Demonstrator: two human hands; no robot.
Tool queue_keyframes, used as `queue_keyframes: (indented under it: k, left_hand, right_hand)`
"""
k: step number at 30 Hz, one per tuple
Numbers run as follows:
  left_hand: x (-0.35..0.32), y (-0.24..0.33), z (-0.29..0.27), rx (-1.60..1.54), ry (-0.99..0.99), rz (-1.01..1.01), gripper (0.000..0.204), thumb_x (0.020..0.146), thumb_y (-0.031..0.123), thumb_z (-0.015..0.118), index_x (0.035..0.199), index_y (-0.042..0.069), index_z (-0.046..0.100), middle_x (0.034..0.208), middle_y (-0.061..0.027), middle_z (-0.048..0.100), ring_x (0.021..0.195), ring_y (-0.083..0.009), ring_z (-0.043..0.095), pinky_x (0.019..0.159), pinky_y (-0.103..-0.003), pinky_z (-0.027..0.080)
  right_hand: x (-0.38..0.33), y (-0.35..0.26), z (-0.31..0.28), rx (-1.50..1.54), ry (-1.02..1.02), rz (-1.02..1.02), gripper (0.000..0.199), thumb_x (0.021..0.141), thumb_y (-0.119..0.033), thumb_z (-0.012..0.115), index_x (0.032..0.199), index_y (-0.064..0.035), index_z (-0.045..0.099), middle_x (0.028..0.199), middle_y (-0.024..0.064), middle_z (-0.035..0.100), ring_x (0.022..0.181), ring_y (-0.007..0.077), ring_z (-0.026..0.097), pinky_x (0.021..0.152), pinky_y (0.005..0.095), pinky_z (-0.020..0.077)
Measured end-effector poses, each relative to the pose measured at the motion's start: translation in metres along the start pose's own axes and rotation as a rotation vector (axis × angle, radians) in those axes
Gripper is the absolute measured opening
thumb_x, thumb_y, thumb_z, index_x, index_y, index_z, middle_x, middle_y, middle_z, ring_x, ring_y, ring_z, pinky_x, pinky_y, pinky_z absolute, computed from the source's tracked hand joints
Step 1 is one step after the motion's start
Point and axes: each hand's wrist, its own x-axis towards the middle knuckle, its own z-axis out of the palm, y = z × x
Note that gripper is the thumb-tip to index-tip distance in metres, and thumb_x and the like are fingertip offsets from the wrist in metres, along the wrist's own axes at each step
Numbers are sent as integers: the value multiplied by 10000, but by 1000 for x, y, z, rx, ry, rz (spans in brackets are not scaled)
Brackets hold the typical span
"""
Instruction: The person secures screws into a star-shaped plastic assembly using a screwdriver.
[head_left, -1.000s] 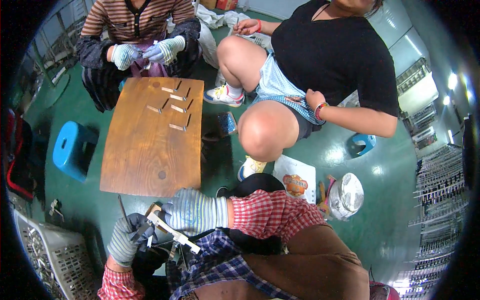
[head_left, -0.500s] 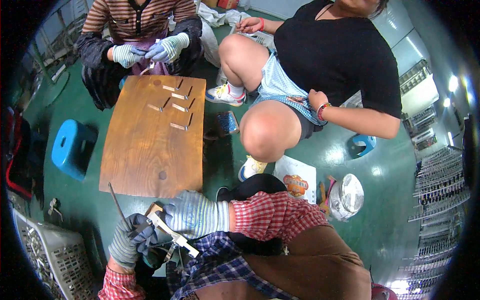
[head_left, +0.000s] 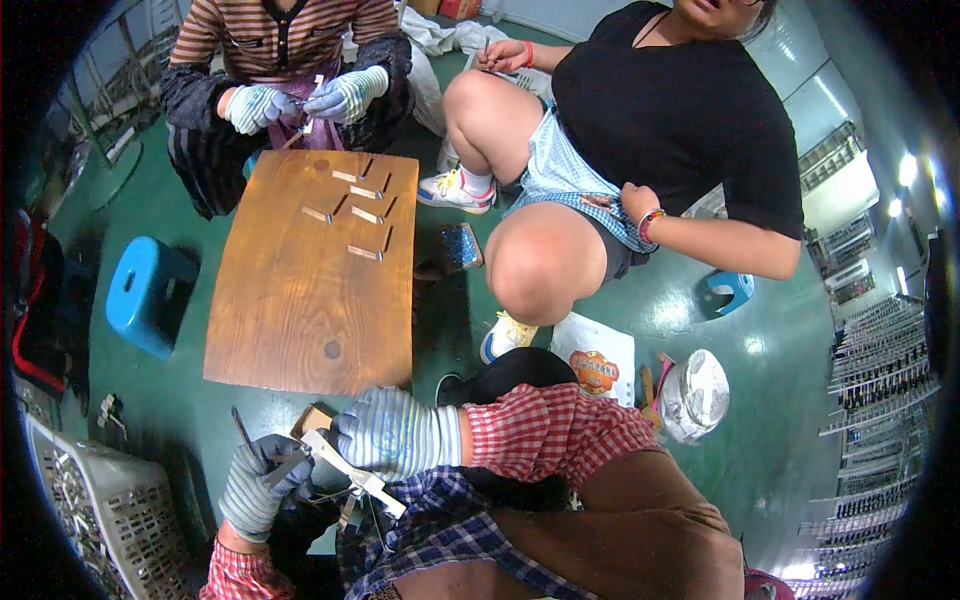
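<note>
In front of my lap, my left hand [head_left: 255,490] wears a striped glove with dark fingertips. Its fingers are closed around a thin dark rod-like tool [head_left: 241,424]; a dark flat strip [head_left: 287,468] shows beside the fingers. My right hand [head_left: 402,432], gloved the same way, grips a pale bar-shaped metal piece [head_left: 352,470] that slants down toward my checked apron. Thin metal parts hang under that piece, partly hidden. A small wooden block [head_left: 314,420] lies just beyond the right fingertips, near the board's front edge.
A wooden board table [head_left: 290,300] stands ahead, bearing several small metal strips [head_left: 366,252]. Two people sit around it, one with gloved hands [head_left: 345,95]. A blue stool [head_left: 140,295] and a crate of metal parts [head_left: 130,510] are at left, a white bucket [head_left: 695,395] at right.
The dark rod in my left hand has drawn lower, with less of it sticking up. My right hand stays nearly still on the pale piece. The gloved co-worker's hands have shifted slightly.
</note>
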Motion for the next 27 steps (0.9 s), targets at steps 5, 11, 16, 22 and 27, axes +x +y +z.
queue_keyframes:
  k: [5,11,16,22,27]
  left_hand:
    - [-1,-7,-3,161,-11,133,200,746,152,759,755,30,601,642,-8,582,562,-115,546,518,-261,424]
    - [1,10,-4,383,-133,105,223,795,210,746,794,3,663,632,-43,640,572,-107,583,551,-255,454]
    - [2,-23,-10,288,-75,85,227,783,201,752,780,-4,656,615,-29,612,568,-93,551,559,-257,450]
    - [5,-24,-17,218,-76,50,274,757,209,770,851,-24,660,613,-20,594,568,-88,529,566,-260,448]
    - [8,-16,-20,290,-58,55,300,744,208,783,871,-36,664,624,-27,605,574,-88,542,564,-263,452]
  right_hand:
    - [-7,5,13,209,166,-41,227,612,-182,654,787,-57,583,727,134,570,657,361,598,547,451,486]
    - [-8,5,17,671,164,70,69,736,-113,657,754,-101,592,711,104,578,666,333,591,542,390,446]
    - [-14,11,37,745,89,150,48,755,-57,629,796,-83,624,728,107,633,647,287,626,560,356,468]
    - [-14,13,37,748,-23,202,50,752,-45,624,795,-69,632,721,113,640,655,276,636,571,346,476]
    - [-5,15,37,527,174,-3,71,736,-94,684,766,-67,625,710,108,632,643,280,623,562,357,465]
